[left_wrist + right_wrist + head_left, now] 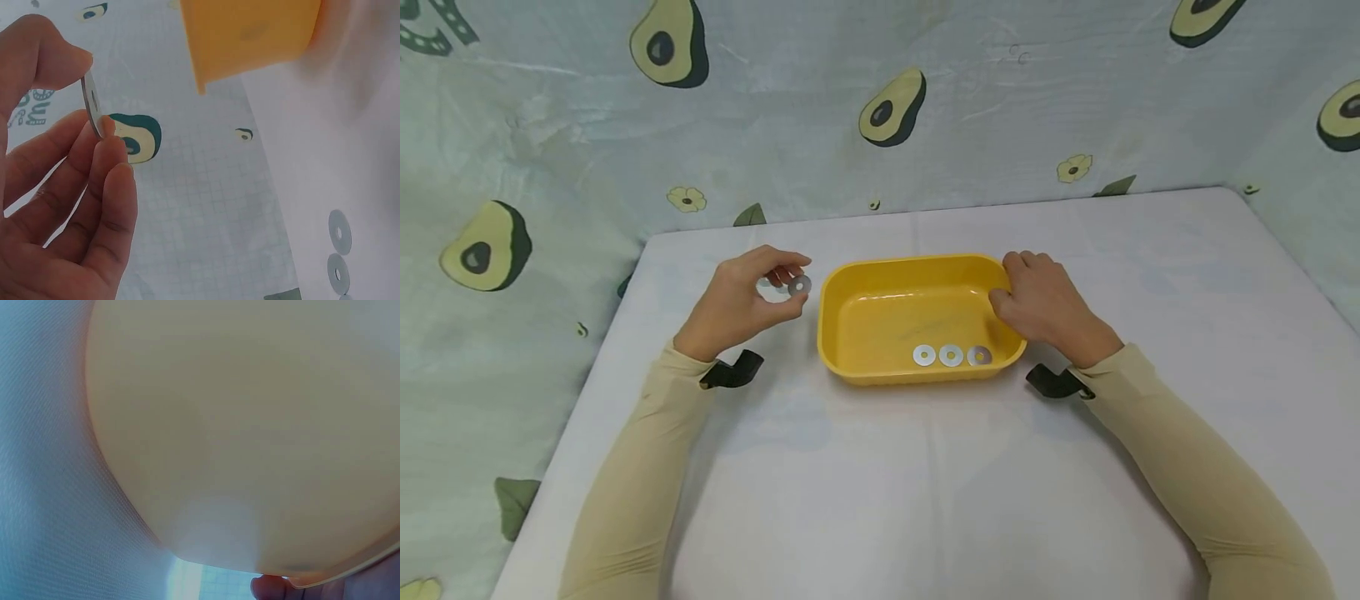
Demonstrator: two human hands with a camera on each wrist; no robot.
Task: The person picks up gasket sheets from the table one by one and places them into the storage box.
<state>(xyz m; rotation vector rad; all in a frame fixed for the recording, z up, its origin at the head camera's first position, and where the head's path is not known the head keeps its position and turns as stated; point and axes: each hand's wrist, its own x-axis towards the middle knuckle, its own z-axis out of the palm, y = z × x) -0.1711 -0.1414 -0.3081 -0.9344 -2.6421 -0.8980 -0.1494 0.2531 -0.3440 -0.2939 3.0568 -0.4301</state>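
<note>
My left hand (737, 296) pinches a flat metal washer (793, 288) between thumb and fingertips, just left of the yellow tray (880, 321). In the left wrist view the held washer (89, 109) stands nearly edge-on, thumb above and fingers below. Loose washers (340, 220) lie on the table near that hand; one is cut off by the frame. Inside the tray, three washers (918, 356) sit in a row toward the near right. With its thumb on the inner side, my right hand (1048, 304) grips the tray's right rim. The tray's wall (250, 437) fills most of the right wrist view.
A white cloth-covered table (880, 483) carries the tray. Behind it and to the left hangs a pale curtain (775, 125) printed with avocados. Each wrist bears a small black mount (733, 369) close to the tabletop.
</note>
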